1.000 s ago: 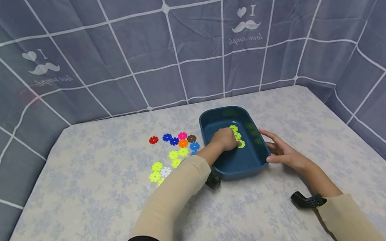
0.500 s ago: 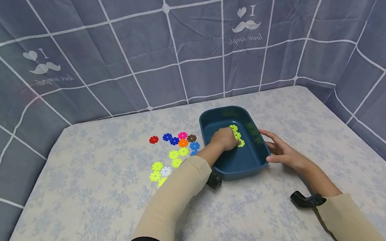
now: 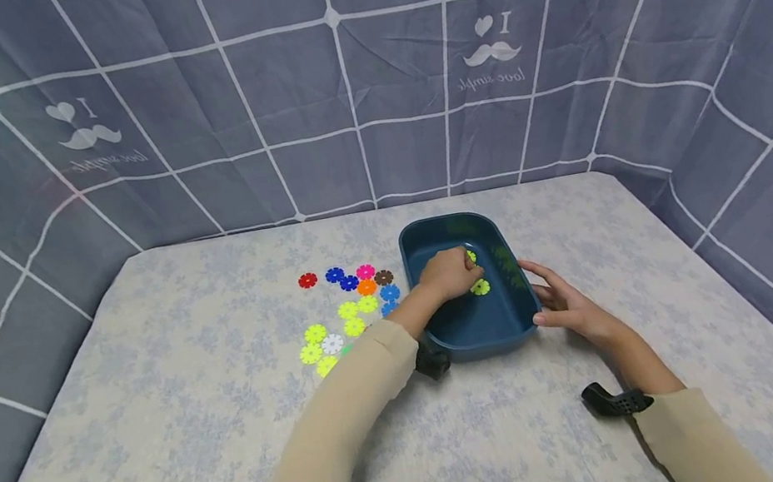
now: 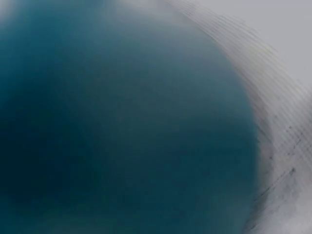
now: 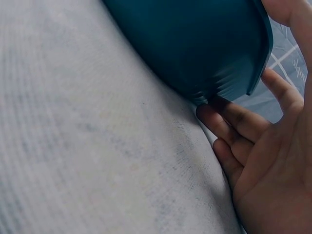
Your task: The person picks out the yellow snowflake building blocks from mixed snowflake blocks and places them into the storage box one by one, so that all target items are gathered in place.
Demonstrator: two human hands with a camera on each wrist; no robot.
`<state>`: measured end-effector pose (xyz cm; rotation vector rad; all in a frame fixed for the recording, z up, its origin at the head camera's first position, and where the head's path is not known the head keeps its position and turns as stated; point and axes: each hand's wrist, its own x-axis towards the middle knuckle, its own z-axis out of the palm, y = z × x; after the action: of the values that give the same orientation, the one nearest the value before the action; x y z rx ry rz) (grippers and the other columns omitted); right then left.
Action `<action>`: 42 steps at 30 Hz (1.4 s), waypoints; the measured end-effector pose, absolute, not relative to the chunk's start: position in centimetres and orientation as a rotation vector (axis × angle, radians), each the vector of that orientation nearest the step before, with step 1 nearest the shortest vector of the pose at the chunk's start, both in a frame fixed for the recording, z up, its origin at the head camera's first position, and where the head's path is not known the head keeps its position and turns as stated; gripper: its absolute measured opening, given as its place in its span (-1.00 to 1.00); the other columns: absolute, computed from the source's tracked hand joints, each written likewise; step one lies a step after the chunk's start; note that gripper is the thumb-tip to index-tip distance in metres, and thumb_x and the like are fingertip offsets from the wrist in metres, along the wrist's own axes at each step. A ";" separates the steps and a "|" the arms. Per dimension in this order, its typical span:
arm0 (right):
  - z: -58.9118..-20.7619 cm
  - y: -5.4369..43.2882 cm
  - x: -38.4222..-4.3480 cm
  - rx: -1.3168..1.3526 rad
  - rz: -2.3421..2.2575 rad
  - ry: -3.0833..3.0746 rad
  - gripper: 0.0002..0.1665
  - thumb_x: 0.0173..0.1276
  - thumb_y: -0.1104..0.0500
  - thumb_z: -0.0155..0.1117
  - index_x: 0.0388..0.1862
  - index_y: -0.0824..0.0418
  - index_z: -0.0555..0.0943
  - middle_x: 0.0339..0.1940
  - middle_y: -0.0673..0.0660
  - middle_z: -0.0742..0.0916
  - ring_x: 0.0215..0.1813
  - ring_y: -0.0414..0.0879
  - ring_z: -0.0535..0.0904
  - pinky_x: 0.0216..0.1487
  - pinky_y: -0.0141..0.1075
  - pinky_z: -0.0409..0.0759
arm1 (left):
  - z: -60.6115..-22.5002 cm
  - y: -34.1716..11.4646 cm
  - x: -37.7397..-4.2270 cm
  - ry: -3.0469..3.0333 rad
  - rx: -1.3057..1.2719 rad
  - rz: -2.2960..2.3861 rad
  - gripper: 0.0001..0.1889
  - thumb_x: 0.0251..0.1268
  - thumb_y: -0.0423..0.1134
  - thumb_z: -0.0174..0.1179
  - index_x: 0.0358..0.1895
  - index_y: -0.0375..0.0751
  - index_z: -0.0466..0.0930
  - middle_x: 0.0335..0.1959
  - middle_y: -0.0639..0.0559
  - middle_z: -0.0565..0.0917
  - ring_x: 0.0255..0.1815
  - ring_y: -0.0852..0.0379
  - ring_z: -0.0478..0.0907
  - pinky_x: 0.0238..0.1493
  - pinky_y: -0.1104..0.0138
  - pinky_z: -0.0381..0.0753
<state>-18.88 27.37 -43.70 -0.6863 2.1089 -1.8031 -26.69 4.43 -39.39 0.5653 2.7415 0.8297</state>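
My left hand reaches into a dark teal rectangular box, fingers curled. It pinches at a yellow-green snowflake disc, mostly hidden by the fingers. Another yellow-green snowflake disc lies in the box just below the fingertips. Spread along the box's right outer wall, my right hand touches it with thumb and fingertips. The right wrist view shows its fingers against the box wall, close over the table. Only blurred teal box wall and pale table fill the left wrist view.
Left of the box, several snowflake discs lie on the pale patterned table: a red disc, a pink disc, an orange disc, a white disc, plus blue, brown and yellow-green ones. A grey-blue curtain hangs behind.
My left hand has risen slightly from the box floor, and its fingertips now cover the middle of the yellow-green discs. The right hand and the box have stayed put.
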 end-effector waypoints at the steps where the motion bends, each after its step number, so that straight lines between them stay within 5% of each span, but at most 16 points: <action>1: -43.7 27.4 -19.0 -0.684 -1.803 2.108 -0.01 0.39 0.28 0.19 0.60 0.13 -0.17 0.42 0.59 0.20 0.23 -0.24 0.46 0.09 -0.28 0.51 | -39.2 4.2 -26.6 2.734 0.584 0.876 -0.77 0.43 -0.09 0.13 -0.39 -0.10 0.50 -0.59 0.14 0.45 -0.64 0.22 0.32 -0.56 0.39 0.30; 7: -43.6 27.4 -19.1 -0.661 -1.803 2.114 0.01 0.37 0.26 0.22 0.60 0.12 -0.16 0.43 0.58 0.20 0.24 -0.23 0.44 0.09 -0.29 0.52 | -37.5 2.2 -26.3 2.653 0.654 1.138 -0.81 0.45 -0.15 0.11 -0.17 -0.21 0.59 -0.39 0.05 0.61 -0.48 0.16 0.47 -0.42 0.37 0.42; 22: -43.6 27.5 -18.9 -0.680 -1.808 2.111 0.01 0.37 0.33 0.18 0.60 0.16 -0.19 0.40 0.62 0.20 0.22 -0.23 0.49 0.07 -0.30 0.53 | -35.2 -2.8 -25.5 2.580 0.648 1.308 -0.79 0.47 -0.16 0.10 -0.12 -0.26 0.56 -0.43 -0.01 0.57 -0.41 0.10 0.55 -0.32 0.32 0.53; 32: -43.6 27.1 -18.8 -0.694 -1.819 2.092 0.00 0.37 0.35 0.16 0.59 0.17 -0.20 0.39 0.64 0.21 0.21 -0.22 0.50 0.06 -0.28 0.54 | -35.4 -7.2 -24.7 2.603 0.553 1.355 -0.77 0.47 -0.14 0.09 -0.09 -0.27 0.53 -0.35 -0.15 0.61 -0.25 -0.23 0.60 -0.33 0.26 0.52; 42: -43.4 27.0 -18.7 -0.675 -1.804 2.125 0.00 0.36 0.35 0.16 0.60 0.14 -0.17 0.39 0.62 0.23 0.20 -0.24 0.49 0.07 -0.30 0.53 | -36.3 -10.3 -23.9 2.660 0.463 1.338 -0.78 0.43 -0.15 0.12 -0.13 -0.27 0.53 -0.36 -0.10 0.58 -0.39 -0.06 0.52 -0.39 0.31 0.47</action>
<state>-18.66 26.99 -43.45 -0.6748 2.1251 -1.8039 -23.88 -10.26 -36.33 0.4634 2.6600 1.3376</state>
